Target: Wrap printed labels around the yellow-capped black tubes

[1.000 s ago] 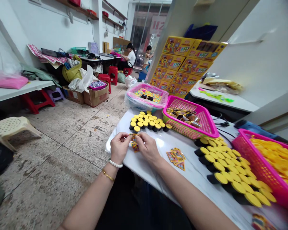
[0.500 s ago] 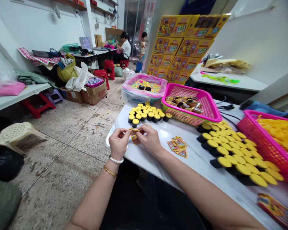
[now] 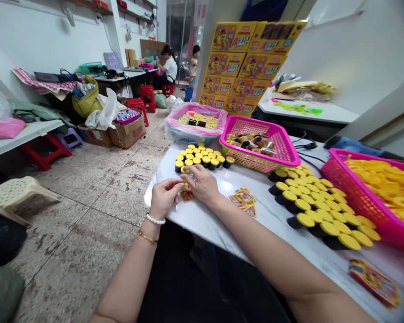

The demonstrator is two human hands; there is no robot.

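My left hand and my right hand meet at the near left corner of the white table, both pinched on a small colourful sticker sheet held between them. My right fingertips reach up to the nearest of a cluster of black jars with yellow lids. A small pile of loose stickers lies just right of my right wrist. My left wrist wears a pearl bracelet and a gold bangle.
Rows of yellow-lidded black jars lie on their sides at the right. Pink baskets hold wrapped jars, yellow lids and small beads. Yellow cartons are stacked behind. Two people sit at a far table. Stools and boxes stand on the floor at left.
Both hands have shifted forward on the table toward the jar cluster, still pinching the sticker sheet. The camera has tilted and moved slightly.
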